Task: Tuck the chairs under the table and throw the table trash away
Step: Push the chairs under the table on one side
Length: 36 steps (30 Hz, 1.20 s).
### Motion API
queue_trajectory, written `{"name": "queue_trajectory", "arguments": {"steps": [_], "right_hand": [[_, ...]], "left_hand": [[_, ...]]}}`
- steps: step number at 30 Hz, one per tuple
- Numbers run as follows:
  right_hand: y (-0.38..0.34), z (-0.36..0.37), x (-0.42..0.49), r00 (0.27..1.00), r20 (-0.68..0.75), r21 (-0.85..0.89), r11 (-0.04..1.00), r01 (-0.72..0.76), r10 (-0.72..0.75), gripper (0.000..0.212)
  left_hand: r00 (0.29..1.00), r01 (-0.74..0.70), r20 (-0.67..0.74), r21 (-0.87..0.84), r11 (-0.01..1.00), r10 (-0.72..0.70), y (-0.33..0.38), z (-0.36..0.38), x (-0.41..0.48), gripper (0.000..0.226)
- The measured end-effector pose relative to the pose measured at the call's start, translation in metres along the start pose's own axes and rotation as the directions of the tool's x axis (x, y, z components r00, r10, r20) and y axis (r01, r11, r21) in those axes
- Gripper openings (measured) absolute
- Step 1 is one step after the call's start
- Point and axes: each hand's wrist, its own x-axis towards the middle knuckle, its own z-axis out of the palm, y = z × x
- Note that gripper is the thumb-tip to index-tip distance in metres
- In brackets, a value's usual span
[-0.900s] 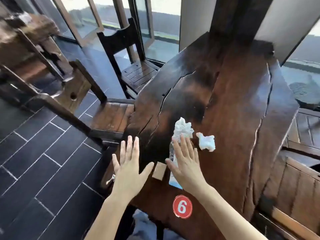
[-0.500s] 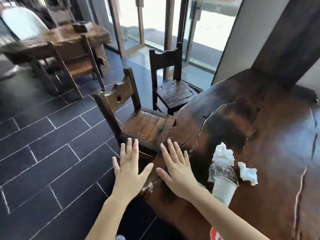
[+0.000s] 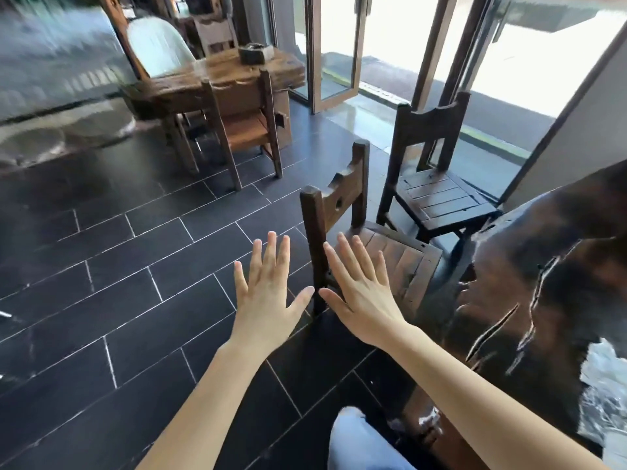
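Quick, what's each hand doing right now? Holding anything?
Left hand: open, fingers spread, holding nothing.
Right hand: open, fingers spread, holding nothing, in front of the nearest chair.

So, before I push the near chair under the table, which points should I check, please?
1. Hands free: ok; left hand and right hand are open, holding nothing.
2. Grip on near chair: not ok; neither hand grips it.
3. Near chair's seat faces the table: ok.
4. Space under the table: cannot tell, hidden.
5. Far chair tucked: not ok; its seat stands outside.
6. Trash cleared: not ok; blurred pale trash lies on the table.
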Motion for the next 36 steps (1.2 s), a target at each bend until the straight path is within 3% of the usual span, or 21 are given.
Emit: {"name": "queue_trajectory", "arguments": {"steps": [7,16,22,26,30,33,36], "right_hand": [[0.011,0.015,0.116,1.0,0.0,-0.04,0.999,0.019,-0.02,0.074],[0.042,0.02,0.326,0.998,-0.059,0.014,0.999,0.033,-0.032,0.071],[0.08,0.027,0.418,0.997,-0.051,0.042,0.998,-0.055,0.057,0.067],[0.113,0.03,0.458,0.993,-0.058,0.016,0.995,-0.1,0.1,0.067],[0.145,0.028,0.503,0.967,-0.1,0.02,0.972,-0.234,0.235,0.069],[0.172,0.032,0.53,0.907,-0.143,0.037,0.918,-0.394,0.395,0.07],[0.196,0.036,0.553,0.799,-0.151,0.058,0.812,-0.581,0.582,0.072]], "left_hand": [[1.0,0.006,0.002,-0.016,1.0,-0.006,-0.051,-0.006,0.093,0.079],[1.0,-0.021,-0.01,0.036,0.999,0.021,-0.11,-0.027,0.293,0.079],[1.0,0.019,-0.019,0.015,1.0,-0.019,-0.143,-0.023,0.411,0.078],[0.996,-0.086,0.027,0.022,0.996,0.085,-0.141,-0.005,0.481,0.079],[0.957,-0.274,0.101,0.009,0.962,0.272,-0.125,0.019,0.565,0.081],[0.887,-0.434,0.162,-0.033,0.9,0.433,-0.111,0.044,0.634,0.082],[0.777,-0.582,0.227,-0.095,0.808,0.587,-0.088,0.069,0.698,0.082]]}}
